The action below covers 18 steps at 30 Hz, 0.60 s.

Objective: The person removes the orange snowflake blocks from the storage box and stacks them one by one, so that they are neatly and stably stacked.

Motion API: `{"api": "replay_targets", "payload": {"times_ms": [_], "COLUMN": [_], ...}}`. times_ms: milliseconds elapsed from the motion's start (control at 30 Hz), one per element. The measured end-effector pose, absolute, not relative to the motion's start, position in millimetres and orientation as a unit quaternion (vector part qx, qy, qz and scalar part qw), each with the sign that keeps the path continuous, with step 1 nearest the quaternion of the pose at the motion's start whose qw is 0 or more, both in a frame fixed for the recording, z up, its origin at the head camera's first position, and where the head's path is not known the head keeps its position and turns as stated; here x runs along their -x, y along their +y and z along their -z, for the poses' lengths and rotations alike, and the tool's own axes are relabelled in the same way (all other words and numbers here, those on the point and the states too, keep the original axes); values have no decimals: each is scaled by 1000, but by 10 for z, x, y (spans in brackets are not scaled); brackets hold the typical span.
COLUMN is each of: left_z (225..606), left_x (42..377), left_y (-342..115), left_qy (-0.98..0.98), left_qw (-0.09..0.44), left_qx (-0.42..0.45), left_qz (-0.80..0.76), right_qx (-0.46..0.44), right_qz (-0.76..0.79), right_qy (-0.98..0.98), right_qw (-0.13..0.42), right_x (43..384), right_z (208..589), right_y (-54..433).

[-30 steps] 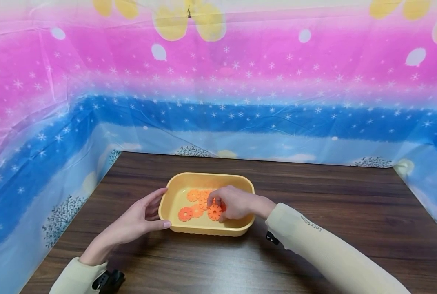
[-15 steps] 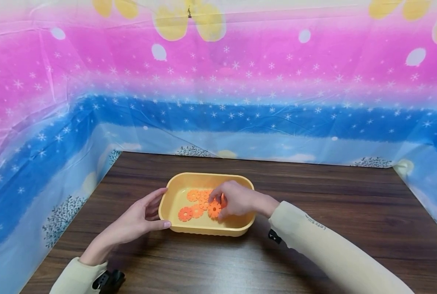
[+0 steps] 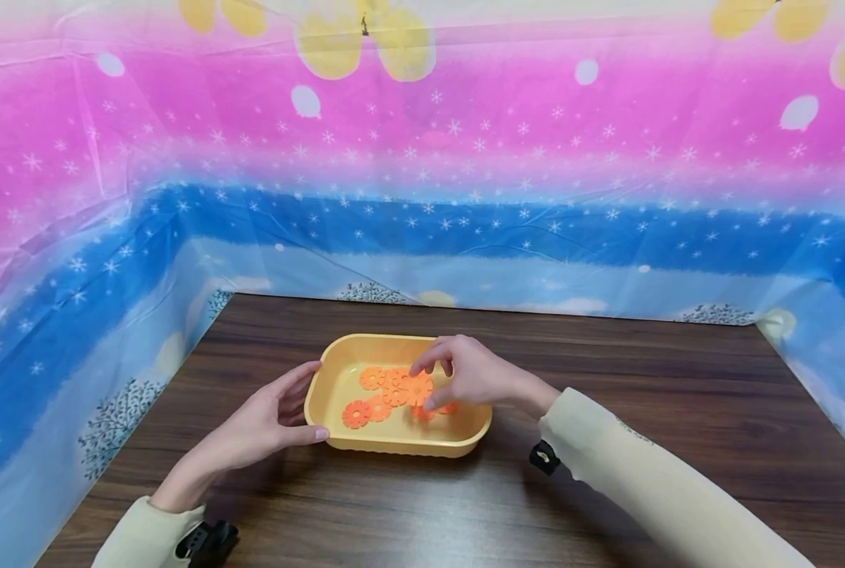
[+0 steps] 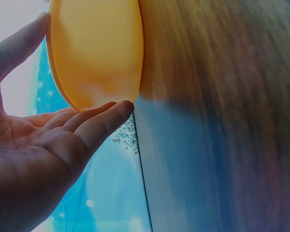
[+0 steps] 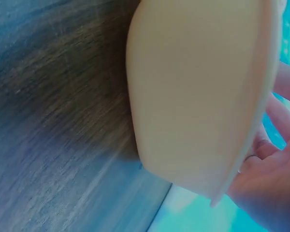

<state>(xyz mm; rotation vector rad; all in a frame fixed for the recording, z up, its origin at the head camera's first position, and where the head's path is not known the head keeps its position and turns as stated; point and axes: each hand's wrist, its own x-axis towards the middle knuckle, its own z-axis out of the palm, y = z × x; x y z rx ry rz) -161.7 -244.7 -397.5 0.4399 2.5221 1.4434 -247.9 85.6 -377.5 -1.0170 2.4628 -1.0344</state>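
Note:
A yellow rectangular plastic basin (image 3: 408, 448) with rounded corners sits on the table. My left hand (image 3: 252, 430) touches its left end, thumb at the near corner and fingers at the far one; in the left wrist view those fingers look nearly straight against the wall. Over the basin's right half, my right hand (image 3: 477, 375) pinches an orange notched, flower-shaped disc (image 3: 418, 390) between thumb and forefinger, just above the others. Several similar discs, such as a redder one (image 3: 356, 414), lie flat inside. In the right wrist view, the basin wall (image 5: 193, 96) hides the right fingertips.
The dark wood-grain table (image 3: 642, 379) stretches around the basin. A pink and blue patterned cloth (image 3: 422, 205) hangs along its back and sides. Black wrist straps (image 3: 207, 543) show at the cuffs of the pale sleeves.
My right hand has risen and drawn slightly back to the right, lifting the pinched disc; discs beneath it now show. The left hand has stayed at the basin's end.

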Motion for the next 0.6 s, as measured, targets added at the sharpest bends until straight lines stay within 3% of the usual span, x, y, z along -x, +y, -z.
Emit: {"api": "replay_targets", "payload": {"times_ms": [600], "left_z": [3949], "left_x": [1641], "left_y": [-2448], "left_qy": [857], "left_qw": [110], "left_qx": [-145], "left_qz": [-483], "right_qx": [323], "right_qz": [391], "right_qy": [858], "right_qw": [81], "right_x": [2495], "right_z": [3638], "right_y": [1284]}}
